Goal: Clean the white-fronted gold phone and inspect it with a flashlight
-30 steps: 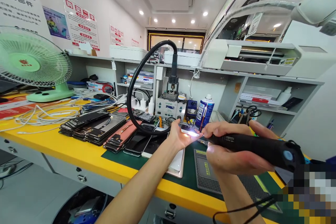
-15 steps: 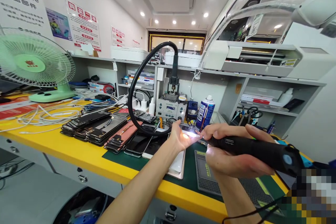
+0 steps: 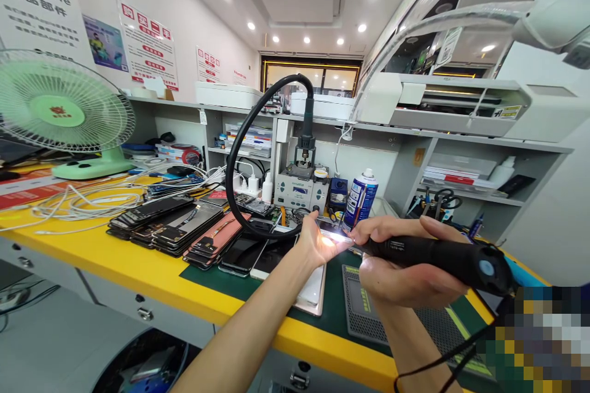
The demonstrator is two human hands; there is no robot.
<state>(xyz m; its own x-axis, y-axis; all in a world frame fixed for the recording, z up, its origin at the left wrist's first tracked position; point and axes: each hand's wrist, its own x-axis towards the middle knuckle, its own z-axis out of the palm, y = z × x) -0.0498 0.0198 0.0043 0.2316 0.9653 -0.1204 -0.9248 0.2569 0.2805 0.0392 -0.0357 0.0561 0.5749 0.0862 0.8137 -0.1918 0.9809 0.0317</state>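
Observation:
My left hand [image 3: 316,244] is closed on a phone [image 3: 332,232], holding it tilted above the green mat. In my right hand [image 3: 405,264] is a black flashlight [image 3: 426,256], its front end close to the phone. Bright light falls on the phone's edge and on my left palm. Beneath my left wrist lie a white phone [image 3: 262,265] and a white tablet-like device [image 3: 313,288]. A blue spray can [image 3: 361,199] stands just behind my right fingertips.
Stacked phone screens [image 3: 184,227] lie left of the green mat [image 3: 207,279]. A thick black hose arches over a grey soldering station [image 3: 299,189]. A dark perforated mat [image 3: 364,307] sits below my right hand. Coiled white cables [image 3: 87,202] and a green fan [image 3: 58,112] are farther left.
The flashlight and my right hand have shifted slightly left, and the flashlight's rear end has moved a little left and up. My left hand holds nearly the same place on the phone.

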